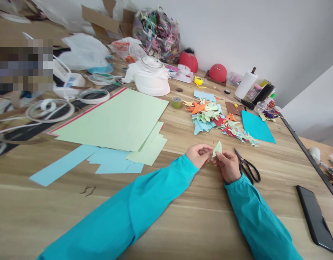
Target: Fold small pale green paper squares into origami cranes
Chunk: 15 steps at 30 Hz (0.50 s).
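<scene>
Both hands meet above the desk [166, 220], fingertips pinching a small folded pale-green paper [218, 146] between them — the left hand [199, 155] at its left side, the right hand [227, 166] at its lower right. Black-handled scissors [253, 171] lie open just beside the right hand. Beyond the hands sits a loose heap of folded paper figures [205, 116] in orange, green, blue and red, with a turquoise sheet [257, 127] to its right. Large pale-green sheets [114, 119] lie to the left, light-blue strips [65, 165] along their near edge — and a black phone [315, 218] rests far right.
</scene>
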Each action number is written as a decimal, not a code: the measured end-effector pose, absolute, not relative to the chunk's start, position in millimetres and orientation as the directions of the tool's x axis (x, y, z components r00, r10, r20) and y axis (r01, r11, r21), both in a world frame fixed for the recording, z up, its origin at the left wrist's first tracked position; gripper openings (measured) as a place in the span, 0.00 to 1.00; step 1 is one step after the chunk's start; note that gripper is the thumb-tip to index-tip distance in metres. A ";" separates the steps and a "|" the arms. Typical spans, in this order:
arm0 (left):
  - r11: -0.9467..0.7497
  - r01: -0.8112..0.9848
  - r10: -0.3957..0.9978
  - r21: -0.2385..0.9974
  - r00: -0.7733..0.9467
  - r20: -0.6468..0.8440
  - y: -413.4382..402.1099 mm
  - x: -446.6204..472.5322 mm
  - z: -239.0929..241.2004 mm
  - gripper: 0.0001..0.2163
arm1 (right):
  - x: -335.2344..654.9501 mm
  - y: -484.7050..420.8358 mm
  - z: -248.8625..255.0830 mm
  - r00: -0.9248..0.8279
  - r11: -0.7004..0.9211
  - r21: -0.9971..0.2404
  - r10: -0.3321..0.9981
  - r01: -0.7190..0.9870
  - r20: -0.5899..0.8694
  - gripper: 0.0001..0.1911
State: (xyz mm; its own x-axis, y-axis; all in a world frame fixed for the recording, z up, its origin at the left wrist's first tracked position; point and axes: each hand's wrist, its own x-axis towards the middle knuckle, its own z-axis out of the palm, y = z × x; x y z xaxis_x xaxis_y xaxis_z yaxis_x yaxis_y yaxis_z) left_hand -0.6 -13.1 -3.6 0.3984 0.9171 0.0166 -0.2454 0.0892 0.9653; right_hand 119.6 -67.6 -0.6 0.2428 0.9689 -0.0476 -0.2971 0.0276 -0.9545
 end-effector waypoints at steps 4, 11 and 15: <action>0.086 -0.244 0.920 0.966 0.392 0.018 -11.7 -0.6 -5.2 0.11 | 119.8 -68.4 -0.3 0.224 0.034 -0.957 0.974 -0.289 -0.033 0.06; 0.154 -0.305 0.911 0.940 0.412 -0.015 -9.1 -0.6 -6.4 0.11 | 119.4 -67.9 -0.5 0.248 0.024 -0.972 0.968 -0.235 -0.037 0.08; 0.203 -0.292 0.910 0.935 0.409 -0.070 -7.2 -1.1 -4.8 0.11 | 119.5 -67.1 -2.3 0.245 0.019 -0.975 0.969 -0.220 -0.036 0.08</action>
State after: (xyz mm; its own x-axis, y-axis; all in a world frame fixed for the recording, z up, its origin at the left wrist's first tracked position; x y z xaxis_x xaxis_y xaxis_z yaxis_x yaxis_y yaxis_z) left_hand -1.1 -7.2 -4.8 0.4091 0.9098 -0.0701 -0.2918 0.2032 0.9346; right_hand 119.5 -67.1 -2.3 0.2446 0.9689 -0.0360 -0.2202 0.0194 -0.9753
